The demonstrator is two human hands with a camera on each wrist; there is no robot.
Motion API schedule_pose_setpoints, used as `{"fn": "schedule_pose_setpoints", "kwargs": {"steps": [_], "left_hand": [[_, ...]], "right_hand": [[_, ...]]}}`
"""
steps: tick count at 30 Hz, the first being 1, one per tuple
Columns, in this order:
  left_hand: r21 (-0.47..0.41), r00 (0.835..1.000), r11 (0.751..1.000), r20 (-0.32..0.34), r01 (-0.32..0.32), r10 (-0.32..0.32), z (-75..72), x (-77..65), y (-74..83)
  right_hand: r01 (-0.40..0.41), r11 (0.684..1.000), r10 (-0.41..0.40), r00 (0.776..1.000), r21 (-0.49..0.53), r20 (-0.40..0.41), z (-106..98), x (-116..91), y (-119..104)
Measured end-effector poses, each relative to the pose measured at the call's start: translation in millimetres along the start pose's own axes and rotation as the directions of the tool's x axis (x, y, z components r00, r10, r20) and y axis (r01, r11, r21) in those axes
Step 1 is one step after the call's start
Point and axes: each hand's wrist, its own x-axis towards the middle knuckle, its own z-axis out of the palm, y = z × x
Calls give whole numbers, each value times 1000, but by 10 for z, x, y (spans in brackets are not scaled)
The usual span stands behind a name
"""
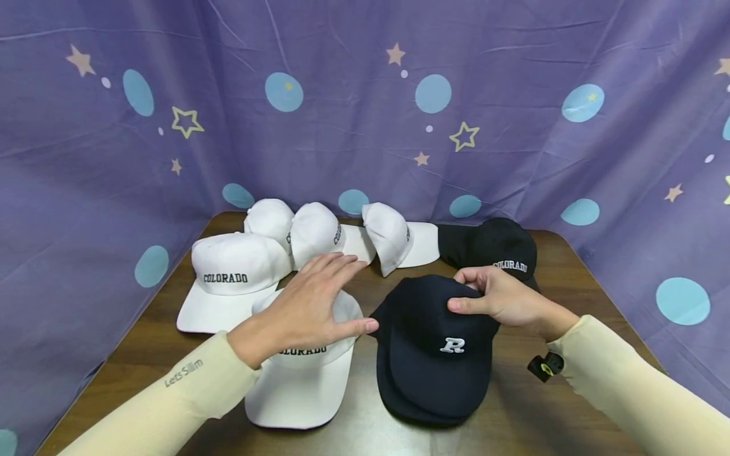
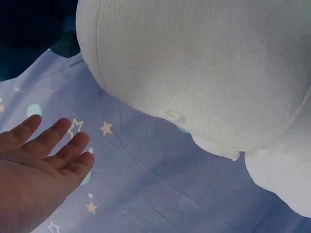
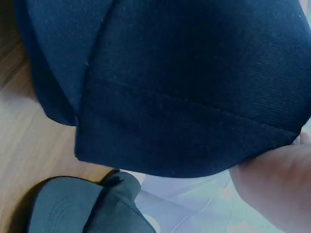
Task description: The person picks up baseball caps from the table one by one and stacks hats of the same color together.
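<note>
My right hand point(image 1: 502, 297) pinches the back edge of a navy cap point(image 1: 439, 373) with a white letter R on its front. A second dark brim point(image 1: 384, 380) shows below that cap's brim, so another cap seems to lie beneath it. In the right wrist view the thumb point(image 3: 272, 187) presses on the rim of the navy cap point(image 3: 184, 116). With fingers extended, my left hand point(image 1: 313, 304) hovers over a white COLORADO cap point(image 1: 299, 392) and hides part of its crown. Whether it touches that cap, I cannot tell.
At the left stands another white COLORADO cap point(image 1: 234, 263). Along the back are more white caps point(image 1: 313, 231), one of them tilted point(image 1: 384, 234), and a black COLORADO cap point(image 1: 504, 244) at right. The brown table point(image 1: 576, 373) meets a purple patterned curtain point(image 1: 365, 139).
</note>
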Motion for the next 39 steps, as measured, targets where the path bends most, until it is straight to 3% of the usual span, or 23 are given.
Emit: {"fn": "schedule_pose_setpoints", "kwargs": {"steps": [5, 8, 17, 21, 24, 27, 31, 36, 39], "left_hand": [[-4, 1000, 1000, 1, 0, 0, 8, 5, -3], [-8, 1000, 1000, -2, -3, 3, 15, 10, -5], [-3, 1000, 1000, 0, -8, 8, 32, 20, -10], [-3, 1000, 1000, 7, -4, 4, 34, 19, -7], [3, 1000, 1000, 5, -8, 8, 37, 19, -7], [7, 1000, 1000, 3, -5, 5, 42, 18, -11], [-6, 1000, 1000, 7, -2, 2, 50, 16, -20], [-16, 1000, 1000, 12, -4, 4, 61, 12, -26], [-13, 1000, 1000, 8, -2, 2, 64, 5, -28]], "right_hand": [[11, 990, -19, 998, -137, -58, 54, 43, 63], [39, 983, -48, 998, -178, -48, 63, 49, 67], [144, 989, -137, 982, -44, 129, 70, 55, 47], [152, 985, -148, 987, -76, 58, 145, 103, 102], [161, 970, -172, 984, -182, -43, 221, 122, 156], [150, 927, -204, 970, -343, -128, 297, 126, 214], [138, 848, -266, 946, -512, -184, 387, 121, 274], [153, 751, -376, 899, -643, -225, 444, 123, 314], [169, 730, -412, 882, -662, -230, 448, 145, 338]]}}
